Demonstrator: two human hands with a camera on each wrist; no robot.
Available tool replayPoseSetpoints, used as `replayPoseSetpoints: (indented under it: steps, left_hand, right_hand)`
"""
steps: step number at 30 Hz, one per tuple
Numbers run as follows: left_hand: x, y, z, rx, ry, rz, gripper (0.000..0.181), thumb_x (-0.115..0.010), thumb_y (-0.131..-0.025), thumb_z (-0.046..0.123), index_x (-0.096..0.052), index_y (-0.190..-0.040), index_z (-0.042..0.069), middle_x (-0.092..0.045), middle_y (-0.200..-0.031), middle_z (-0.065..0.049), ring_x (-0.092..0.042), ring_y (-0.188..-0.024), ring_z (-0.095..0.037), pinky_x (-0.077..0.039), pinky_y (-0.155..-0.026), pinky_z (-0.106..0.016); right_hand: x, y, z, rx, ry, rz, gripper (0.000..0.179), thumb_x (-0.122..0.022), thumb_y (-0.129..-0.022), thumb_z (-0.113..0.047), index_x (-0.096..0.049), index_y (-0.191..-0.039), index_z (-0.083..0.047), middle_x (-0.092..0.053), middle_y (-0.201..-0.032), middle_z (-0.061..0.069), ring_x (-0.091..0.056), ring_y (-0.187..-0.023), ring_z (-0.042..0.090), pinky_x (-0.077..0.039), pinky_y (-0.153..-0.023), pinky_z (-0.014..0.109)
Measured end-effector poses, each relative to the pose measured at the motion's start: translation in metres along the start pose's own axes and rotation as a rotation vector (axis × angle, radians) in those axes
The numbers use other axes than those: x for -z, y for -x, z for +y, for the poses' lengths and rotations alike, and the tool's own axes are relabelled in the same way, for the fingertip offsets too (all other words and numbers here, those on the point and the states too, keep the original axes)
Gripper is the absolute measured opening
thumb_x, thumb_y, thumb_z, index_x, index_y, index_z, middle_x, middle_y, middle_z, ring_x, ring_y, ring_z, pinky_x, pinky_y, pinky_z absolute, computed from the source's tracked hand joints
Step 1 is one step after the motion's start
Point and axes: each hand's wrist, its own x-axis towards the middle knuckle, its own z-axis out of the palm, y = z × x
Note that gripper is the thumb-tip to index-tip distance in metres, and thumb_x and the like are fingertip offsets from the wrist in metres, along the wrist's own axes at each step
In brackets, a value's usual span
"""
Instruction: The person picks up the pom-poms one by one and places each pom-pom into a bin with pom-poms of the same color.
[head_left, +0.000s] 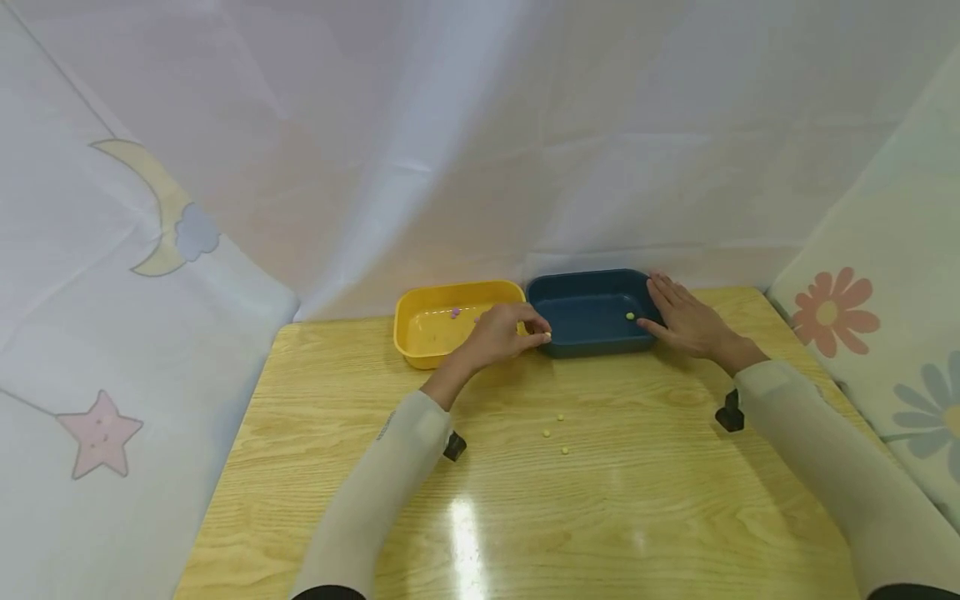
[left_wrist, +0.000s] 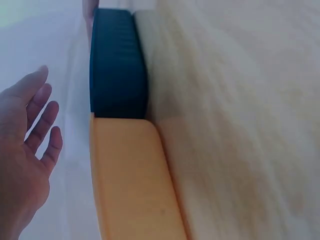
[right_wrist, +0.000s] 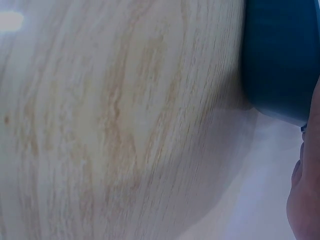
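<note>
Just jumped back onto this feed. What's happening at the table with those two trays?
A person is handling small beads. The left hand is by the near left corner of the blue tray, thumb and finger pinching what looks like a yellow bead. The right hand rests at that tray's right end, fingers extended. One yellowish bead lies inside it. Purple beads sit in the yellow tray, and three loose beads lie on the table.
</note>
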Motion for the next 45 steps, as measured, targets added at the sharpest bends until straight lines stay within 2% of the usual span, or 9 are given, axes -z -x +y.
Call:
replayPoseSetpoints:
  steps: [6,13,20,24,31,35,42,45]
  left_hand:
    - [0.000,-0.020,-0.006,0.130,-0.035,0.067,0.016,-0.075,-0.101,0.030,-0.082,-0.107,0.017,-0.074,-0.097,0.006,-0.068,-0.089,-0.011,-0.053,-0.074,-0.024]
    - [-0.012,-0.038,-0.011,0.247,-0.194,0.103,0.019,-0.071,-0.104,0.036,-0.082,-0.112,0.024,-0.073,-0.098,0.010,-0.065,-0.083,-0.005,-0.051,-0.070,-0.021]
    - [-0.025,-0.055,-0.016,0.347,-0.317,0.193,0.016,-0.075,-0.101,0.039,-0.084,-0.106,0.028,-0.079,-0.096,0.013,-0.067,-0.077,-0.005,-0.050,-0.067,-0.023]
    - [-0.029,-0.060,-0.020,0.366,-0.354,0.222,0.015,-0.077,-0.099,0.039,-0.085,-0.105,0.027,-0.080,-0.095,0.013,-0.069,-0.077,-0.006,-0.050,-0.069,-0.024]
    - [-0.031,-0.060,-0.023,0.358,-0.422,0.214,0.025,-0.079,-0.097,0.043,-0.084,-0.114,0.026,-0.080,-0.101,0.012,-0.069,-0.086,-0.010,-0.052,-0.070,-0.026]
    - [-0.028,-0.057,-0.021,0.348,-0.420,0.217,0.028,-0.078,-0.097,0.044,-0.083,-0.117,0.025,-0.079,-0.104,0.011,-0.068,-0.090,-0.011,-0.052,-0.073,-0.026]
    - [-0.019,-0.050,-0.014,0.332,-0.429,0.201,0.034,-0.073,-0.099,0.049,-0.081,-0.123,0.025,-0.076,-0.110,0.010,-0.066,-0.103,-0.013,-0.053,-0.086,-0.028]
    - [-0.016,-0.046,-0.012,0.307,-0.425,0.195,0.035,-0.073,-0.100,0.048,-0.080,-0.124,0.024,-0.076,-0.111,0.010,-0.066,-0.104,-0.014,-0.053,-0.084,-0.027]
  right_hand:
    - [0.000,0.001,-0.002,-0.005,-0.013,-0.004,0.089,-0.047,-0.112,-0.049,-0.009,-0.165,0.011,-0.004,-0.173,0.032,-0.006,-0.161,0.049,-0.004,-0.131,0.058]
    - [0.000,0.000,-0.003,-0.005,-0.002,0.001,0.089,-0.047,-0.112,-0.049,-0.010,-0.165,0.011,-0.004,-0.173,0.032,-0.006,-0.161,0.049,-0.006,-0.130,0.060]
    - [-0.002,-0.002,-0.003,-0.022,-0.010,0.006,0.089,-0.049,-0.111,-0.048,-0.009,-0.166,0.009,-0.004,-0.174,0.030,-0.005,-0.162,0.047,-0.004,-0.132,0.057]
    - [-0.003,-0.004,-0.004,-0.012,-0.016,0.014,0.088,-0.048,-0.111,-0.048,-0.009,-0.165,0.010,-0.005,-0.174,0.032,-0.005,-0.161,0.048,-0.005,-0.131,0.058]
    - [-0.001,-0.004,-0.004,-0.001,-0.012,0.020,0.088,-0.046,-0.112,-0.049,-0.009,-0.165,0.010,-0.005,-0.173,0.033,-0.006,-0.161,0.049,-0.004,-0.131,0.060]
    - [0.000,-0.004,-0.004,0.000,-0.016,0.026,0.088,-0.047,-0.112,-0.049,-0.010,-0.165,0.011,-0.006,-0.173,0.033,-0.006,-0.161,0.049,-0.004,-0.131,0.060]
    - [0.001,0.001,-0.005,-0.007,-0.015,0.020,0.088,-0.048,-0.112,-0.047,-0.010,-0.165,0.012,-0.005,-0.173,0.033,-0.007,-0.160,0.051,-0.007,-0.130,0.062]
    - [0.002,0.002,-0.006,-0.010,-0.014,0.018,0.088,-0.047,-0.112,-0.048,-0.010,-0.165,0.012,-0.005,-0.173,0.034,-0.007,-0.160,0.051,-0.007,-0.130,0.063]
